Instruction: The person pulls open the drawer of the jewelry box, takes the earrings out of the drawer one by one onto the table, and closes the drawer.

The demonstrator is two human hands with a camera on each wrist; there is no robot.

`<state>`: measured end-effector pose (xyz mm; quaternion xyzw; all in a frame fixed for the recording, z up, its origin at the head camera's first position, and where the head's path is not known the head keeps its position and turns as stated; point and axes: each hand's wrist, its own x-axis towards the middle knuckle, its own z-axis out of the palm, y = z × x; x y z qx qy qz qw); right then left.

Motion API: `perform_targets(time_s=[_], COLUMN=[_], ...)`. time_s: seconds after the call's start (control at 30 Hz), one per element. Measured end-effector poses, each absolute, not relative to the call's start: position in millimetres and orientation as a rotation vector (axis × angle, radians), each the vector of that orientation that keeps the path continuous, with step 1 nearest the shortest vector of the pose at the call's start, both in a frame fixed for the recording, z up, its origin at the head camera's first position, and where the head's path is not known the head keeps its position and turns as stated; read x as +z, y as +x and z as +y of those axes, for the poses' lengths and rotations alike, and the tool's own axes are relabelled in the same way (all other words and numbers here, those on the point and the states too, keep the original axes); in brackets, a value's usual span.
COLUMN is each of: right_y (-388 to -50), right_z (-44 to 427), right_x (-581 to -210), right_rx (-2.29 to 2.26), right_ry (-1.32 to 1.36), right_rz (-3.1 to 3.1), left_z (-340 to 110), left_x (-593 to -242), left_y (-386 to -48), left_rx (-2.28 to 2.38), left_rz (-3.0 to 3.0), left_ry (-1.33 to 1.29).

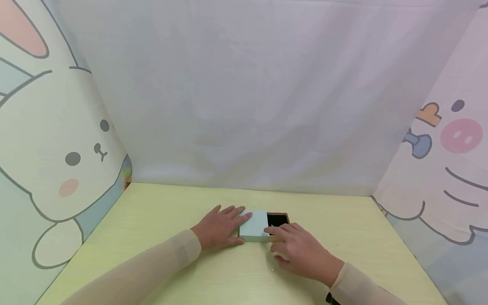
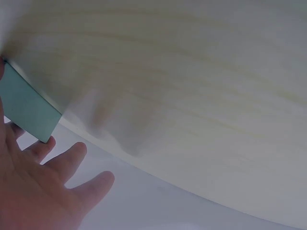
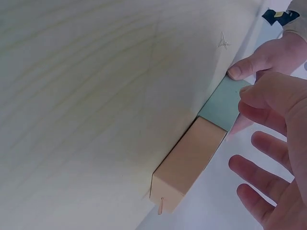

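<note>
In the head view, the pale wooden table (image 1: pixel 221 281) runs back to a far edge against a white curtain (image 1: pixel 244 93). Its left edge meets a rabbit-printed panel (image 1: pixel 49 148), its right edge a pig-printed panel (image 1: pixel 438 169). Tabletop stretches to both sides of the box, which lies right of the middle, nearer the far edge than the corners in front. The box has a pale mint sleeve (image 1: pixel 253 222) and a tan drawer (image 1: pixel 273 238) with a black inside, sticking out to the right. The left hand (image 1: pixel 218 227) lies spread over the sleeve's left end, fingers straight, thumb along its near side. The right hand (image 1: pixel 301 254) is relaxed, its index fingertip at the sleeve's right edge; whether it presses is hard to tell. A small shiny piece (image 1: pixel 272 270) lies in front of the box, just beside that hand.

In the left wrist view, a long table edge slants down to the right; the sleeve's plain mint side shows beside the left hand's extended fingers.

In the right wrist view, the drawer's smooth tan side and small pull tab (image 3: pixel 160 206) point away from the sleeve. The right hand's loosely bent fingers are clear of the drawer. The left thumb touches the sleeve's far end.
</note>
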<state>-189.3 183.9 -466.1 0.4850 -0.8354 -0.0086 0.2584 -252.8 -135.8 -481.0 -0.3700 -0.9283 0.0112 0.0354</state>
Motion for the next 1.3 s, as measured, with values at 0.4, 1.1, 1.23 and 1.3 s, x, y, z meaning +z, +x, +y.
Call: perform_targets(time_s=[0.4, 1.1, 1.23, 1.3], right_y=[-188.7, -191.8, -192.2, -192.8], right_z=[184.5, 188.4, 189.4, 189.8], right_x=[-464.0, -464.0, -464.1, -464.7], right_rx=[-0.032, -0.019, -0.014, -0.017], right_ry=[1.283, 1.241, 1.234, 1.23], right_rz=[-2.315, -2.326, -2.343, -2.35], left_z=[-135.9, -135.4, -135.2, -135.0], left_x=[-480.8, -478.8, -477.9, -478.0], left_y=[-252.7, -251.0, -251.0, -251.2], left_rx=[0.026, 0.013, 0.013, 0.012], left_rz=[-2.849, -2.868, -2.876, -2.878], left_ry=[-1.143, -1.139, -1.138, -1.138])
